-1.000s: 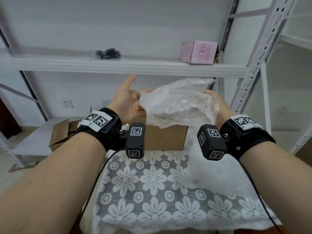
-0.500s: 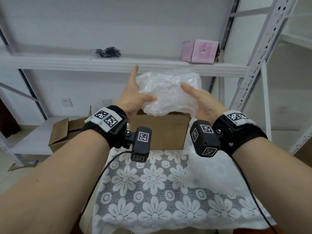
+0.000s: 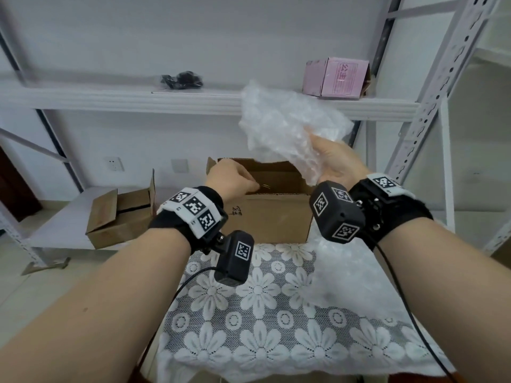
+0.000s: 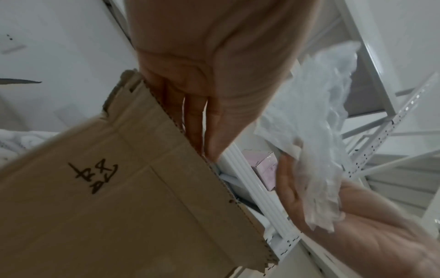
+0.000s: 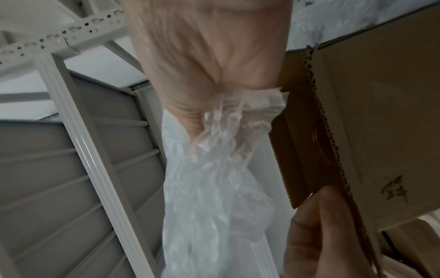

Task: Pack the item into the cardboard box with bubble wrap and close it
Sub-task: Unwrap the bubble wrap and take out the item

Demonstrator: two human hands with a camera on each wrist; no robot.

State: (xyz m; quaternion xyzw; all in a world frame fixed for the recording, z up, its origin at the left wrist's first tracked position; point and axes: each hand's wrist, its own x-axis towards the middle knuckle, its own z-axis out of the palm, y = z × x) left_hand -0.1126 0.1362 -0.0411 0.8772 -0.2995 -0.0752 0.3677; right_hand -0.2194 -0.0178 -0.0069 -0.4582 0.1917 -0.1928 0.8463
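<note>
An open brown cardboard box [image 3: 272, 219] stands at the far end of the table, with black handwriting on its front wall [image 4: 100, 175]. My left hand [image 3: 232, 179] is at the top edge of that wall, its fingers [image 4: 192, 120] hooked over it and reaching inside. A gold round item [image 5: 319, 143] shows dimly inside the box. My right hand [image 3: 333, 161] grips a crumpled sheet of bubble wrap [image 3: 287, 125] and holds it up above the box's right end [image 5: 214, 169].
A lace flower cloth covers the table [image 3: 257, 313], with more bubble wrap [image 3: 348, 275] lying on its right side. Behind stands white metal shelving [image 3: 431, 87] with a pink box [image 3: 338, 78] and a black bundle [image 3: 181, 78]. A second cardboard box [image 3: 121, 217] sits lower left.
Both hands held the bubble wrap over the box before. My left hand has let go and dropped to the box's front wall; my right hand has lifted the wrap up and right.
</note>
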